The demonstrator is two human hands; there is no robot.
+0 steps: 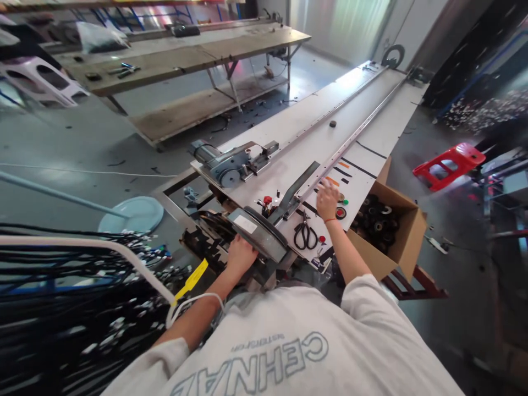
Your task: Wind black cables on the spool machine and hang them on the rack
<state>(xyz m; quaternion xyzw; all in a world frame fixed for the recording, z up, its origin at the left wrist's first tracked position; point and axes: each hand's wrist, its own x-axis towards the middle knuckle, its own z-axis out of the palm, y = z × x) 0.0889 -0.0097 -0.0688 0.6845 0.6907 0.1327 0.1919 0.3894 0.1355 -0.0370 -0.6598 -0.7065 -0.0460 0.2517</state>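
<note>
My left hand (241, 254) is at the near side of a grey metal housing (259, 234) with a pale label. Its fingers look curled, and the tips are hidden against the machine; what they hold cannot be made out. Over the white table, my right hand (328, 202) has its fingers stretched out beside a metal rail (350, 137). An orange strip (332, 181) lies just beyond those fingertips. Close by that hand are a green cap (345, 202), a dark roll with a red centre (340, 212) and black-handled scissors (306, 235).
A motor unit (231, 165) is mounted at the table's left. Right of the table stands a cardboard box (406, 236) of black rolls. Bundled black cables (124, 308) with white connectors hang at left, near a white tube (94, 242). A red stool (449, 165) stands farther right.
</note>
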